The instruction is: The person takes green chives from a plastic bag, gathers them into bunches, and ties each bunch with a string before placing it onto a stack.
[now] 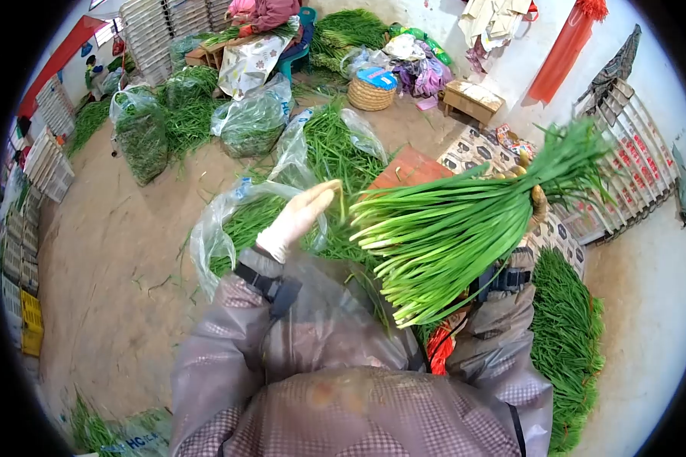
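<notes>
My left hand, in a white glove, is raised over the open bags, its fingers closed together. A thin yellowed leaf hangs at its fingertips. On the right, my right hand, in a brownish glove, is wrapped round a thick bunch of garlic chives. The pale stem ends point down and left, and the leafy tops fan out past the hand at upper right. The bunch partly hides this hand. Behind the bunch stands a reddish-brown board.
Loose chives spill from clear plastic bags in front. Stacked bundles lie at my right. A filled bag stands further left. White slatted racks lean on the wall. Another person sits at a table behind.
</notes>
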The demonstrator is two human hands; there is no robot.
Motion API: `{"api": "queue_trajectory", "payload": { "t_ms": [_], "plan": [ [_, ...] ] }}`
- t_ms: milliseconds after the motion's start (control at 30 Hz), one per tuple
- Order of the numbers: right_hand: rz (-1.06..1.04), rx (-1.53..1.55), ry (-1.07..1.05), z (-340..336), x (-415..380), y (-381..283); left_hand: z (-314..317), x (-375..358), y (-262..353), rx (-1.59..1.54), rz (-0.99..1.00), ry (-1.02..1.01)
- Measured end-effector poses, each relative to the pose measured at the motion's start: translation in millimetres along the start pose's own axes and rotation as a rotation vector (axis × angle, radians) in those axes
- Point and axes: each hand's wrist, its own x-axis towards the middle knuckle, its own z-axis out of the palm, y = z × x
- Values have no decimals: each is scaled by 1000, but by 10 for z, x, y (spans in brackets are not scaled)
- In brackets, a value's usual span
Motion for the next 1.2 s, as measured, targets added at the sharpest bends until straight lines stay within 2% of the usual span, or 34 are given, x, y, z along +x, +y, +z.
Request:
{"api": "queue_trajectory", "payload": {
  "t_ms": [67, 133, 200, 233, 267, 333, 367, 400, 533, 567, 600, 667, 700, 800, 833, 933, 1000, 1067, 1100, 1200],
  "plan": [
    [62, -50, 39, 42, 17, 91, 57, 71, 258, 65, 31, -202],
    [166, -45, 22, 168, 35, 185, 188, 130, 532, 135, -96, -345],
    [245, -39, -1, 178, 73, 282, 291, 199, 519, 153, -119, -482],
    [277, 23, 51, 267, 78, 388, 347, 216, 586, 219, -158, -530],
    [340, -6, 101, 371, 64, 416, 456, 198, 572, 59, -172, -538],
    [383, -105, 180, 489, 31, 526, 668, 95, 845, -183, -278, -680],
    [461, -29, 151, 450, 27, 622, 779, 19, 878, -438, -356, -712],
    [482, -80, 164, 554, 16, 688, 851, -22, 880, -482, -354, -624],
    [695, 66, 391, 712, -99, 1080, 845, -99, 529, -683, -470, -556],
    [738, -69, 299, 741, -130, 1069, 834, -133, 432, -728, -497, -530],
    [837, -115, 300, 657, -177, 1072, 821, -164, 368, -743, -518, -515],
    [874, -170, 345, 527, -270, 1187, 791, -196, 285, -769, -555, -481],
    [862, -87, 330, 629, -306, 1239, 791, -188, 199, -783, -596, -473],
    [843, 150, 144, 872, -304, 1345, 848, -237, 145, -963, -692, -467],
    [856, 144, 214, 724, -304, 1371, 865, -241, 134, -980, -687, -441],
    [817, 49, 188, 535, -305, 1353, 858, -254, 69, -1052, -696, -471],
    [828, 69, 341, 547, -220, 1315, 747, -295, 77, -820, -659, -459],
    [753, 100, 296, 330, -176, 1221, 649, -523, 218, -700, -634, -541],
    [698, 75, 319, 315, -136, 1146, 594, -623, 189, -652, -620, -539],
    [633, 240, 213, 126, 19, 958, 467, -897, -69, -567, -616, -505]
  ]
}}
